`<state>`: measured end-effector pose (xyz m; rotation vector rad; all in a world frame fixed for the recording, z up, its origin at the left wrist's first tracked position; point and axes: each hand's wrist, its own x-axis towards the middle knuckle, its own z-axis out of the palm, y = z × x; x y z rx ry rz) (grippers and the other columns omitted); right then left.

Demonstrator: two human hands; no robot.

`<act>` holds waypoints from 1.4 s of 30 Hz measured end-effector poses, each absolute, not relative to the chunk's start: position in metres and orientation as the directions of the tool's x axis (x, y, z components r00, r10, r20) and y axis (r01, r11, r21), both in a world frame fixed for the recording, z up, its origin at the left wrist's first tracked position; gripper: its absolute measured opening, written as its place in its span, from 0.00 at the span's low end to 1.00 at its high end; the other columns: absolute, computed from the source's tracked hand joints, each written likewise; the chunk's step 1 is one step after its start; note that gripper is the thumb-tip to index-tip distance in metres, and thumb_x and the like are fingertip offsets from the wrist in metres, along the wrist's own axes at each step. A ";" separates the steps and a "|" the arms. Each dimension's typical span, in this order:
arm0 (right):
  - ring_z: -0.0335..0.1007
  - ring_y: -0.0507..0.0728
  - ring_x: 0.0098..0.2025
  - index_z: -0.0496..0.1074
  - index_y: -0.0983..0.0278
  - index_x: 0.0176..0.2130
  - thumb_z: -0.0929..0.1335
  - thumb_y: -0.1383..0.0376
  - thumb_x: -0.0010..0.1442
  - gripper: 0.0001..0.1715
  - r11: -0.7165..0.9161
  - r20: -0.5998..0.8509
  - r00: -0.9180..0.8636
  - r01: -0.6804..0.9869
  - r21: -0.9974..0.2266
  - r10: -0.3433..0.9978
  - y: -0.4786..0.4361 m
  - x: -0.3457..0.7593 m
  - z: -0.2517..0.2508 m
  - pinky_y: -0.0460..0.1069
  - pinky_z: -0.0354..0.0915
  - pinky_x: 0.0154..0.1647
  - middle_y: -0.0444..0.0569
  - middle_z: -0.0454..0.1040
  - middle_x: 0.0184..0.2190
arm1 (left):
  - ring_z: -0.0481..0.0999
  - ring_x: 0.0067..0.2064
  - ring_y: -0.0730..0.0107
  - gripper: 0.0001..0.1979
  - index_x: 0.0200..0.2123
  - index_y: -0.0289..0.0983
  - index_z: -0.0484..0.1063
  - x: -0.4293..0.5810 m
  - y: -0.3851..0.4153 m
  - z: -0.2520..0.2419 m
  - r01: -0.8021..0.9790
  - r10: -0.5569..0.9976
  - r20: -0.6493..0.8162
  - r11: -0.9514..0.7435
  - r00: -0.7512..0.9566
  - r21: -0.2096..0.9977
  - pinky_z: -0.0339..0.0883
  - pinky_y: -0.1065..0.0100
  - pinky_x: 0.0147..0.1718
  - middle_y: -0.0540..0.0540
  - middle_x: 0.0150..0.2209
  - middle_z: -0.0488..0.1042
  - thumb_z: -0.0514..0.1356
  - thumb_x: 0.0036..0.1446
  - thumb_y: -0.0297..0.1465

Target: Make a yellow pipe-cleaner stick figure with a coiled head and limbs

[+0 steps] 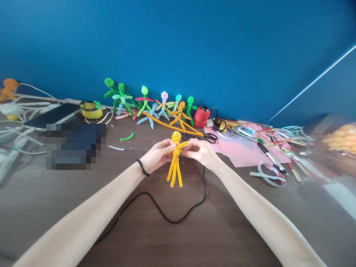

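Note:
A yellow pipe-cleaner figure hangs upright between my hands above the brown table. It has a coiled round head, one coiled arm pointing right, and several straight strands hanging down. My left hand pinches the figure just below its head, with the thumb on its front. With thumb and fingers pressed together, my right hand grips the tip of the coiled arm. The fingertips behind the figure are partly hidden.
Colourful pipe-cleaner figures stand along the blue wall. Loose orange pipe cleaners and black-handled scissors lie behind my hands. Pink paper, sticks and a marker are right. A black cable curves nearer. Phone and cables are left.

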<state>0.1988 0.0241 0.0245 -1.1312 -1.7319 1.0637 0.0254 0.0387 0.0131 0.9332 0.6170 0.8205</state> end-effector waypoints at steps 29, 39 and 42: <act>0.61 0.48 0.24 0.66 0.66 0.25 0.66 0.61 0.48 0.09 0.119 -0.013 -0.230 0.553 -0.825 0.973 0.014 0.199 0.042 0.44 0.57 0.26 0.43 0.67 0.22 | 0.68 0.20 0.76 0.08 0.23 0.33 0.66 0.031 0.035 0.017 0.262 0.896 -0.072 -0.050 0.437 0.964 0.63 0.73 0.19 0.50 0.19 0.70 0.60 0.44 0.32; 0.57 0.45 0.16 0.68 0.67 0.29 0.65 0.61 0.50 0.10 0.085 -0.058 -0.318 0.417 -0.905 0.946 0.011 0.195 0.043 0.43 0.54 0.17 0.44 0.68 0.22 | 0.71 0.24 0.74 0.10 0.24 0.32 0.67 0.030 0.040 0.014 0.075 0.945 -0.113 0.094 0.307 0.993 0.68 0.69 0.26 0.49 0.21 0.71 0.62 0.43 0.34; 0.58 0.45 0.16 0.68 0.67 0.28 0.66 0.62 0.49 0.09 0.083 -0.063 -0.334 0.404 -0.911 0.940 0.014 0.196 0.038 0.43 0.56 0.18 0.44 0.69 0.22 | 0.71 0.26 0.75 0.11 0.26 0.31 0.68 0.029 0.041 0.014 -0.005 0.938 -0.130 0.139 0.320 0.990 0.67 0.69 0.29 0.49 0.24 0.71 0.61 0.44 0.35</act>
